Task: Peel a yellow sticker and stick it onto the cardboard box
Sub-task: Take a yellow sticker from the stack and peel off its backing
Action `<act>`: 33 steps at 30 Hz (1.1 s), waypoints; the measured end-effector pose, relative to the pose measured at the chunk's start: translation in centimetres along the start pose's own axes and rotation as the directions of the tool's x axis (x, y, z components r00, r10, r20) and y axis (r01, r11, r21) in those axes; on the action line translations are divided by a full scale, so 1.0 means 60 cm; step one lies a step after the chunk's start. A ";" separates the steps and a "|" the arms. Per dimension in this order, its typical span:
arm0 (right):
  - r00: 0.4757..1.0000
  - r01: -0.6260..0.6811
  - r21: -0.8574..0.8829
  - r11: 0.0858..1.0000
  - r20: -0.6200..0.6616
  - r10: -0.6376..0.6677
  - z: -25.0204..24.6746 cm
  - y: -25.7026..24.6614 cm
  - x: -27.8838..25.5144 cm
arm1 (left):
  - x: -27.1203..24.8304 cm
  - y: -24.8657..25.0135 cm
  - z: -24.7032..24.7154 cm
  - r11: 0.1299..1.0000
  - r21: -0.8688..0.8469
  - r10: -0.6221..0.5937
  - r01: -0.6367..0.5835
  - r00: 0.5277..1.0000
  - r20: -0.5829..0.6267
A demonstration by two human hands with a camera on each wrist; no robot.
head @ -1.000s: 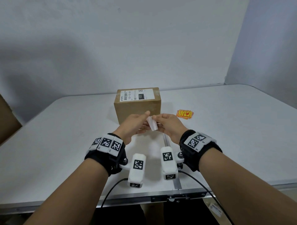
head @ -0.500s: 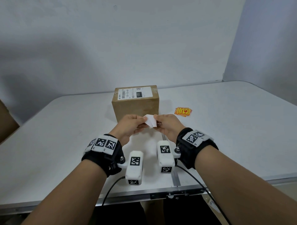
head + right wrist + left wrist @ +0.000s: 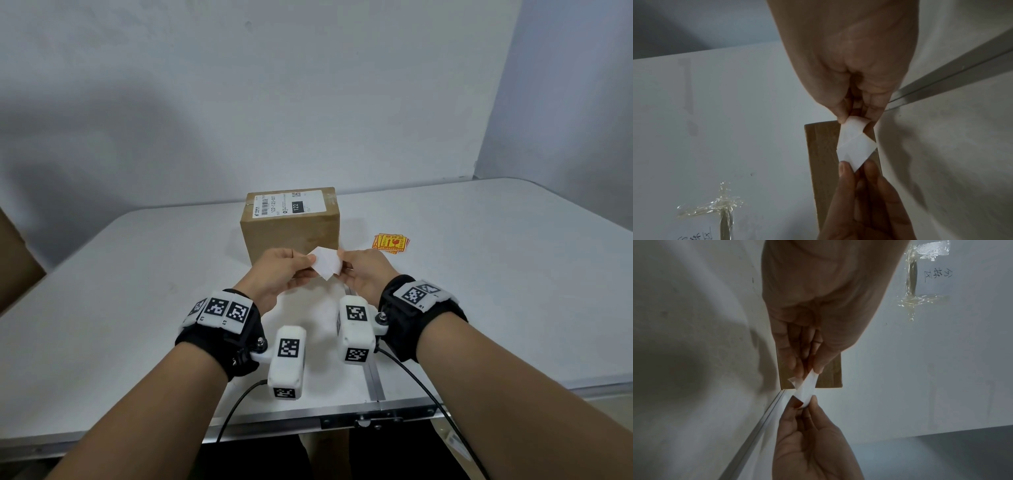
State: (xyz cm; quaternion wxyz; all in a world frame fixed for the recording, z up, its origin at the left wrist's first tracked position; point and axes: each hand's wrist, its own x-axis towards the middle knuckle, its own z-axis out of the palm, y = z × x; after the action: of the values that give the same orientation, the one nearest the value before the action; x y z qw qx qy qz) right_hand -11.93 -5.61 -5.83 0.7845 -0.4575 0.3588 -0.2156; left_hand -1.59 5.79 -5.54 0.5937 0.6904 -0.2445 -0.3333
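Observation:
Just in front of the cardboard box (image 3: 291, 228), both hands hold a small sticker sheet (image 3: 327, 263) in the air, its white side towards me. My left hand (image 3: 310, 264) pinches its left corner between thumb and fingers. My right hand (image 3: 340, 262) pinches the opposite corner. In the left wrist view the sheet (image 3: 807, 386) stretches between the left hand (image 3: 807, 369) and the right hand (image 3: 806, 403), with a thin corner flap lifted. In the right wrist view the sheet (image 3: 856, 146) curls at the right hand (image 3: 855, 120). No yellow face shows.
A small stack of yellow and red stickers (image 3: 391, 243) lies on the white table (image 3: 496, 274) right of the box. A white shipping label (image 3: 291, 202) covers the box top. A metal seam (image 3: 373, 380) runs across the table towards me. Brown cardboard (image 3: 13, 260) stands at the far left.
The sheet has turned from nearly edge-on to a broader white face, and the two hands have drawn slightly apart while still pinching it. The box and sticker stack have not moved.

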 end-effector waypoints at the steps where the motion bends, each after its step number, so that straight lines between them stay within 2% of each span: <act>1: 1.000 -0.001 -0.001 1.000 -0.002 0.001 0.000 -0.001 0.000 | -0.001 0.000 -0.001 1.000 0.006 0.000 0.000 1.000 0.003; 18: 1.000 -0.013 -0.024 1.000 -0.029 0.012 0.003 0.006 0.016 | -0.005 -0.004 -0.010 0.994 -0.105 -0.019 0.018 1.000 -0.012; 33: 0.997 -0.026 0.083 0.996 -0.072 0.032 -0.003 -0.005 0.022 | -0.005 0.008 -0.017 0.998 -0.041 0.036 -0.038 0.999 -0.037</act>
State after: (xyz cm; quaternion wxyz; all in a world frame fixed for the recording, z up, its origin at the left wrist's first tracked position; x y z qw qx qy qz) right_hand -11.22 -6.74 -6.12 0.7921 -0.4115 0.3848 -0.2352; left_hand -1.01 6.63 -4.93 0.6182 0.6792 -0.2395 -0.3148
